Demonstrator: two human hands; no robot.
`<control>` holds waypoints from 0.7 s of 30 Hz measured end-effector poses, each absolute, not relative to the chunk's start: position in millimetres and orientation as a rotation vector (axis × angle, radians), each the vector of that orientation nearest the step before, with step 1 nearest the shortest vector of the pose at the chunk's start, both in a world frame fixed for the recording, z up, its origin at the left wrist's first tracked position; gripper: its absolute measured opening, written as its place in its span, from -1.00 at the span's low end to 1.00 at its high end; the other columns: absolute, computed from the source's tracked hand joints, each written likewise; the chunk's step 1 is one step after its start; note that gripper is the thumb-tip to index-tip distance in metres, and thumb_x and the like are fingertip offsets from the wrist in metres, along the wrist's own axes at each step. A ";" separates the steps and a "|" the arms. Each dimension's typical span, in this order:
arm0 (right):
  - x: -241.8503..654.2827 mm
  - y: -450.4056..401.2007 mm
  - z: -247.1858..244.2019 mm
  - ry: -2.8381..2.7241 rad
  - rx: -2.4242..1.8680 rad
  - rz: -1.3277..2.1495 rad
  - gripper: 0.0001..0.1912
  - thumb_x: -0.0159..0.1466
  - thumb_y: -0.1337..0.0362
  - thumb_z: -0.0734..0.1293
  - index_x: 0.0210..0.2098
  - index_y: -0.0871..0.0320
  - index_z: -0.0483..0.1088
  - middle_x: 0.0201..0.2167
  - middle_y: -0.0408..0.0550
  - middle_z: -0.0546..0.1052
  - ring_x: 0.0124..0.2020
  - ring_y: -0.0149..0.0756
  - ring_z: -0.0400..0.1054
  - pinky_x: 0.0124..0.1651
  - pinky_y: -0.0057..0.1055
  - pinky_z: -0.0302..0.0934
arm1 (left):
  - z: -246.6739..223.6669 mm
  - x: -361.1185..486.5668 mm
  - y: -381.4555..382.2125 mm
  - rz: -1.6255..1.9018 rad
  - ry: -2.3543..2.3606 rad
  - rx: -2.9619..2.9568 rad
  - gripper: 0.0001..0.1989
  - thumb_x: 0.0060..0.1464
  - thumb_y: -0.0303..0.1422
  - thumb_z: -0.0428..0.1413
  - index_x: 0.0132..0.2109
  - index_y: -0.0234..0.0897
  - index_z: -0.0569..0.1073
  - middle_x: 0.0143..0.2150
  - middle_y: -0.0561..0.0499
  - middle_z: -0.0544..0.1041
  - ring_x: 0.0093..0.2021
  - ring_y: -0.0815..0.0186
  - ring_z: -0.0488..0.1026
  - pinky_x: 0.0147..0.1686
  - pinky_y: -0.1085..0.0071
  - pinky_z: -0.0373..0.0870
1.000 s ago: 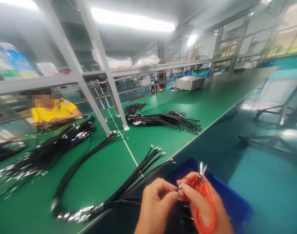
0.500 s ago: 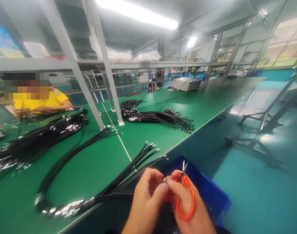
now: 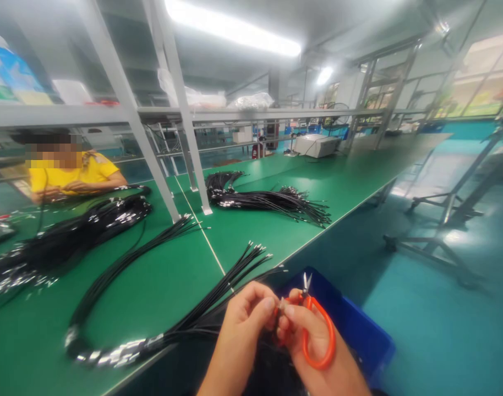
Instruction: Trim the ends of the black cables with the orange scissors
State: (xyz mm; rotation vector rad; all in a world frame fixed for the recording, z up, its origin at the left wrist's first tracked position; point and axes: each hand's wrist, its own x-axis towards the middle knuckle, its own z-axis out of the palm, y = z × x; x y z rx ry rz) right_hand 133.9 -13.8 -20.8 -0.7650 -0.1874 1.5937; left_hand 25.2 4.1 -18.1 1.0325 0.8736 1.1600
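My left hand (image 3: 243, 324) is closed in a pinch, its fingertips meeting those of my right hand. A small piece shows between them, too small to name. Scissors with orange handles (image 3: 328, 352) rest in my right hand (image 3: 311, 335), one loop over the palm side and the blades pointing up, slightly parted. The thumb and finger of that hand also pinch at the small piece. Beside my left hand, a bundle of black cables (image 3: 123, 349) curves over the table, its loose metal-tipped ends pointing up and right. Some strands pass behind my left wrist.
Below my hands is a blue bin (image 3: 367, 330). More black cable bundles lie on the green table (image 3: 185, 286), at the left (image 3: 70, 236) and farther back (image 3: 263, 198). Grey shelf posts (image 3: 196, 159) rise from the table. Across it, a person in yellow (image 3: 86, 173) handles cable.
My hands have shifted a little, and the fingertips have drawn slightly apart, showing more of the small piece. The scissors stay in my right hand. The view has tilted slightly.
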 end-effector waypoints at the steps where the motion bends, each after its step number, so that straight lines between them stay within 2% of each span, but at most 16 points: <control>1: 133.7 -13.5 -20.1 -0.186 -0.734 1.609 -0.74 -0.21 0.38 0.54 -0.52 0.16 0.46 -0.63 -0.16 0.50 -0.60 -0.41 0.34 -0.51 -0.50 0.27 | -18.5 26.5 4.0 1.161 0.855 1.033 -0.86 -0.02 -0.32 0.19 -0.40 -0.30 0.42 -0.58 0.11 0.41 -0.56 0.42 0.31 -0.52 0.52 0.29; 5: 134.3 -12.6 -19.0 -0.195 -0.684 1.628 -0.77 -0.20 0.37 0.54 -0.53 0.16 0.47 -0.63 -0.15 0.50 -0.60 -0.42 0.33 -0.50 -0.50 0.27 | -18.5 29.0 4.0 1.166 0.790 1.044 -0.84 -0.04 -0.33 0.19 -0.44 -0.27 0.36 -0.59 0.12 0.42 -0.59 0.42 0.33 -0.55 0.52 0.28; 7: 134.7 -11.8 -19.2 -0.176 -0.735 1.616 -0.77 -0.21 0.39 0.54 -0.53 0.18 0.48 -0.62 -0.13 0.51 -0.58 -0.41 0.34 -0.48 -0.49 0.29 | -19.1 25.7 4.7 1.176 0.849 1.067 -0.86 -0.02 -0.34 0.16 -0.45 -0.27 0.36 -0.55 0.11 0.41 -0.55 0.41 0.34 -0.51 0.51 0.30; 10: 134.4 -10.8 -19.3 -0.131 -0.776 1.580 -0.74 -0.25 0.41 0.54 -0.54 0.18 0.49 -0.60 -0.13 0.53 -0.57 -0.41 0.35 -0.48 -0.51 0.30 | -20.7 17.2 5.0 1.295 1.064 1.286 -0.97 0.02 -0.39 0.11 -0.36 -0.24 0.43 -0.46 0.09 0.43 -0.45 0.37 0.37 -0.40 0.48 0.34; 13: 133.4 -10.2 -18.5 -0.095 -0.787 1.567 -0.71 -0.28 0.42 0.56 -0.53 0.18 0.49 -0.59 -0.13 0.54 -0.55 -0.40 0.37 -0.46 -0.52 0.31 | -21.9 11.6 3.8 1.447 1.252 1.735 -0.83 0.02 -0.45 0.09 -0.22 -0.16 0.52 -0.27 0.00 0.50 -0.32 0.28 0.44 -0.29 0.42 0.36; 15: 132.7 -10.2 -17.5 -0.118 -0.759 1.593 -0.74 -0.24 0.40 0.56 -0.54 0.18 0.49 -0.61 -0.15 0.52 -0.56 -0.40 0.36 -0.44 -0.50 0.31 | -22.3 10.8 2.9 1.462 1.302 1.948 -0.79 -0.01 -0.47 0.13 -0.23 -0.12 0.58 -0.18 -0.05 0.51 -0.31 0.25 0.45 -0.30 0.42 0.36; 19: 130.6 -11.3 -15.8 -0.116 -0.723 1.598 -0.76 -0.22 0.40 0.55 -0.54 0.16 0.49 -0.59 -0.14 0.52 -0.54 -0.40 0.36 -0.43 -0.50 0.31 | -22.0 8.6 2.0 1.465 1.401 1.975 -0.84 -0.03 -0.46 0.17 -0.36 -0.10 0.62 -0.22 -0.07 0.55 -0.32 0.21 0.47 -0.30 0.40 0.35; 21: 129.2 -12.4 -15.7 -0.097 -0.745 1.571 -0.76 -0.23 0.40 0.54 -0.54 0.16 0.49 -0.57 -0.13 0.53 -0.54 -0.40 0.36 -0.45 -0.51 0.30 | -21.3 6.5 1.0 1.428 1.390 1.870 -0.86 -0.01 -0.44 0.16 -0.33 -0.13 0.59 -0.23 -0.07 0.55 -0.27 0.17 0.47 -0.26 0.38 0.36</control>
